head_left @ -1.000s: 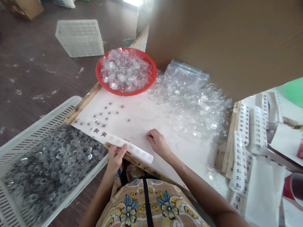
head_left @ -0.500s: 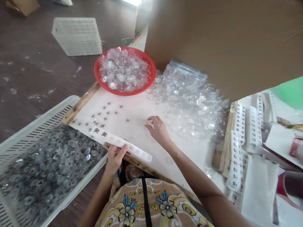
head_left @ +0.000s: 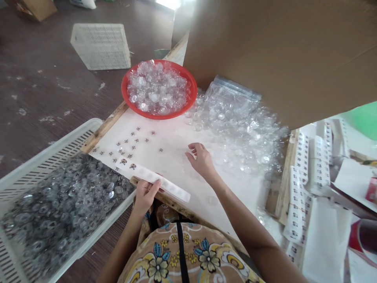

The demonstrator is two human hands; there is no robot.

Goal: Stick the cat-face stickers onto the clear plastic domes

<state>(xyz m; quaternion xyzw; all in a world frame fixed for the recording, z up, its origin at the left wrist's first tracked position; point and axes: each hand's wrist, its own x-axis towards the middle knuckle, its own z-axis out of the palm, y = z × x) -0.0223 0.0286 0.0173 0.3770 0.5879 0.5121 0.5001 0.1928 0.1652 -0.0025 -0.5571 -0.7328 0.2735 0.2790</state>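
Observation:
My left hand (head_left: 147, 194) pinches a long white strip of stickers (head_left: 173, 191) near the front edge of the white tabletop. Two small printed animal-face stickers (head_left: 132, 166) show at the strip's far left end. Over the middle of the tabletop, my right hand (head_left: 202, 160) is curled, its thumb and forefinger brought near each other. Whatever may be between those fingertips is too clear and small to make out. Left of it, several small printed pieces (head_left: 133, 147) lie scattered on the white surface. A heap of clear plastic pieces (head_left: 247, 137) spreads to the right of this hand.
A red basin (head_left: 125, 92) full of clear round pieces stands at the back. At lower left, a white crate (head_left: 66, 142) holds many clear, dark-marked pieces. Brown cardboard (head_left: 265, 51) rises behind the heap. Printed sticker strips (head_left: 295, 212) lie at right beyond a wooden edge.
The whole view has shifted slightly, so things appear a little further right. My left hand keeps its hold on the strip; my right hand stays over nearly the same spot.

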